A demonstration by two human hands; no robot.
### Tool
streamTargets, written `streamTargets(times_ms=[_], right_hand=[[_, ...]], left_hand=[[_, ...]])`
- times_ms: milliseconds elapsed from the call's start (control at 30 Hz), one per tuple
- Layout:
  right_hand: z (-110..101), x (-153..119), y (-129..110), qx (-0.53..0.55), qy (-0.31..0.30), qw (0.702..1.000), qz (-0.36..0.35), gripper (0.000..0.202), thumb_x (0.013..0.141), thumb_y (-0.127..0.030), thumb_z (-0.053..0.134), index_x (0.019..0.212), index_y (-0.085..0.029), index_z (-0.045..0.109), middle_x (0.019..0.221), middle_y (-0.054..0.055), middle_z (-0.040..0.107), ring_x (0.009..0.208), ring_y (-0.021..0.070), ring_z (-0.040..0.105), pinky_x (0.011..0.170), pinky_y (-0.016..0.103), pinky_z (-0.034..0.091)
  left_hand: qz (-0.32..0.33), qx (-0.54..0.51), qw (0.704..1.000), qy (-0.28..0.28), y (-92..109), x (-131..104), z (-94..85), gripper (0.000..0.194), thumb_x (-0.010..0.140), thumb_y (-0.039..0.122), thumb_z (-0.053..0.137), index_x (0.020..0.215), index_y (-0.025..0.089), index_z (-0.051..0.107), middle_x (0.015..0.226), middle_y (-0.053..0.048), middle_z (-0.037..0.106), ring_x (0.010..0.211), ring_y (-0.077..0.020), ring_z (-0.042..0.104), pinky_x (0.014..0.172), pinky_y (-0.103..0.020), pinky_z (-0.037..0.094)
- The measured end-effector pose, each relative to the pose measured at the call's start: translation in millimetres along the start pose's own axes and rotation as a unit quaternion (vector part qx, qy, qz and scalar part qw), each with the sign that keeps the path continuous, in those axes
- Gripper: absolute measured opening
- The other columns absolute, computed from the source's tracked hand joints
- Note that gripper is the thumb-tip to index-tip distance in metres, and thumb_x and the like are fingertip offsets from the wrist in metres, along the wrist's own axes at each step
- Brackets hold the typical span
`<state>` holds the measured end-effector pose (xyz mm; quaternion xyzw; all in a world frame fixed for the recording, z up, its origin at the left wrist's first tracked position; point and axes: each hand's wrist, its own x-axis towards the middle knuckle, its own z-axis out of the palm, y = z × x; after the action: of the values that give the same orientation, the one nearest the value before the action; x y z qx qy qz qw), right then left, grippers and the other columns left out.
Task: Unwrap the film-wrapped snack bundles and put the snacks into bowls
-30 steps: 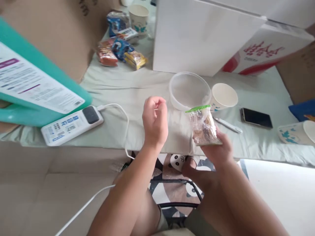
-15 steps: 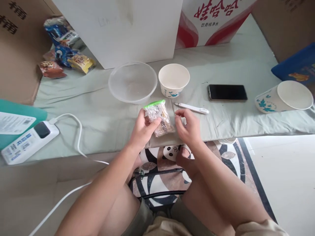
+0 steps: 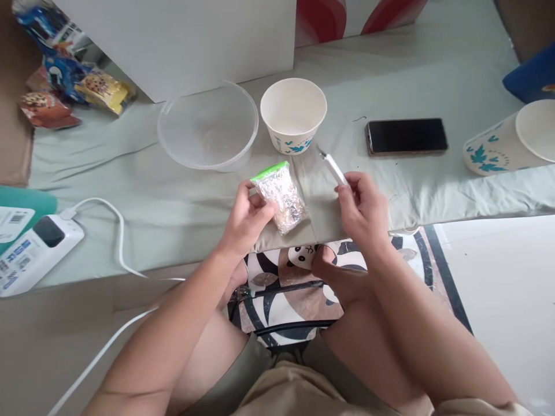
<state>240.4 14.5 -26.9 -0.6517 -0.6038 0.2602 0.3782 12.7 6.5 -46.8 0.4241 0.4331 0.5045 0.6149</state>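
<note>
Over table edge: left hand [image 3: 248,216] grips snack bag [image 3: 280,196]; right hand [image 3: 363,209] pinches white tool [image 3: 333,167].

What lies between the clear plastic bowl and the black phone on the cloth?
In the head view, the white paper cup stands between the clear plastic bowl and the black phone; beyond the cup the cloth is bare up to the phone.
</note>
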Motion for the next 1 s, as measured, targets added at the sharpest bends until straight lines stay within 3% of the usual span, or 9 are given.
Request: streamTargets(times_ms=[100,200,267,367,433,600,767,833,1000], right_hand=[[13.5,-12.0,-18.5,0.2,-0.091,0.973,0.074,0.012,0.098,-0.034,0.049,0.098,-0.022,0.053,0.078,-0.001,0.066,0.056,0.0101,0.056,0.056,0.026,0.045],[30.9,-19.6,-28.0,0.317,-0.138,0.936,0.075,0.016,0.099,-0.034,0.05,0.113,-0.027,0.044,0.078,-0.006,0.064,0.048,0.0072,0.053,0.048,0.022,0.043],[39.0,-22.6,-29.7,0.346,-0.133,0.928,0.046,0.024,0.099,-0.035,0.052,0.12,-0.03,0.041,0.089,-0.005,0.065,0.045,0.0059,0.053,0.045,0.022,0.042],[44.4,-27.2,-31.7,0.357,-0.132,0.925,0.011,0.015,0.101,-0.036,0.05,0.114,-0.03,0.048,0.102,-0.001,0.064,0.05,0.0054,0.059,0.046,0.023,0.046],[45.8,-30.8,-35.2,0.364,-0.156,0.918,-0.005,0.011,0.101,-0.033,0.048,0.109,-0.028,0.054,0.101,0.0,0.064,0.056,0.007,0.063,0.053,0.024,0.051],[49.0,-34.7,-44.9,0.396,-0.235,0.887,-0.032,0.017,0.097,-0.026,0.049,0.105,-0.024,0.064,0.09,-0.001,0.066,0.063,0.0098,0.063,0.062,0.027,0.052],[42.3,-31.9,-41.0,0.451,-0.267,0.851,-0.039,0.032,0.089,-0.024,0.045,0.109,-0.022,0.069,0.091,0.002,0.07,0.073,0.015,0.065,0.071,0.033,0.057],[38.0,-32.0,-38.0,0.453,-0.251,0.854,-0.046,0.036,0.086,-0.021,0.045,0.114,-0.023,0.068,0.092,0.002,0.072,0.073,0.0152,0.066,0.068,0.032,0.056],[38.2,-34.9,-33.7,0.329,-0.102,0.934,-0.093,0.032,0.088,-0.018,0.061,0.119,-0.027,0.058,0.09,0.0,0.07,0.069,0.0133,0.064,0.062,0.029,0.051]], left_hand=[[-0.001,-0.004,1.0,0.007,-0.2,-0.3,-0.1,0.051,0.082,0.047,0.083,0.112,0.026,0.048,0.104,-0.002,0.071,0.093,-0.0169,0.072,0.081,-0.029,0.06],[0.005,-0.015,1.0,0.024,1.7,-1.7,-2.1,0.051,0.083,0.047,0.082,0.115,0.027,0.048,0.104,-0.002,0.071,0.098,-0.0188,0.073,0.084,-0.031,0.061],[0.012,-0.009,0.999,0.042,3.4,-3.8,-6.1,0.051,0.084,0.048,0.08,0.119,0.027,0.048,0.106,-0.003,0.072,0.102,-0.0211,0.074,0.086,-0.033,0.062],[0.036,0.034,0.996,0.078,4.0,-8.6,-14.4,0.053,0.085,0.049,0.079,0.123,0.027,0.049,0.113,-0.005,0.072,0.111,-0.0235,0.073,0.091,-0.035,0.061],[0.05,0.061,0.993,0.089,2.5,-11.4,-19.1,0.052,0.086,0.051,0.077,0.123,0.027,0.05,0.115,-0.007,0.073,0.114,-0.0238,0.072,0.092,-0.035,0.06],[0.062,0.093,0.993,0.035,1.3,-12.4,-22.5,0.05,0.088,0.055,0.074,0.121,0.026,0.051,0.105,-0.006,0.074,0.1,-0.0218,0.074,0.08,-0.031,0.061],[0.06,0.081,0.995,0.015,8.2,-12.2,-20.8,0.046,0.089,0.052,0.075,0.12,0.024,0.055,0.096,-0.004,0.074,0.092,-0.0197,0.075,0.08,-0.029,0.061],[0.045,0.08,0.996,0.017,10.9,-12.9,-19.5,0.045,0.089,0.049,0.075,0.121,0.023,0.056,0.098,-0.004,0.075,0.096,-0.0202,0.075,0.082,-0.029,0.061],[0.008,0.084,0.996,0.011,14.5,-12.2,-15.5,0.05,0.09,0.05,0.074,0.126,0.021,0.057,0.102,-0.006,0.077,0.096,-0.0207,0.075,0.079,-0.028,0.06]])
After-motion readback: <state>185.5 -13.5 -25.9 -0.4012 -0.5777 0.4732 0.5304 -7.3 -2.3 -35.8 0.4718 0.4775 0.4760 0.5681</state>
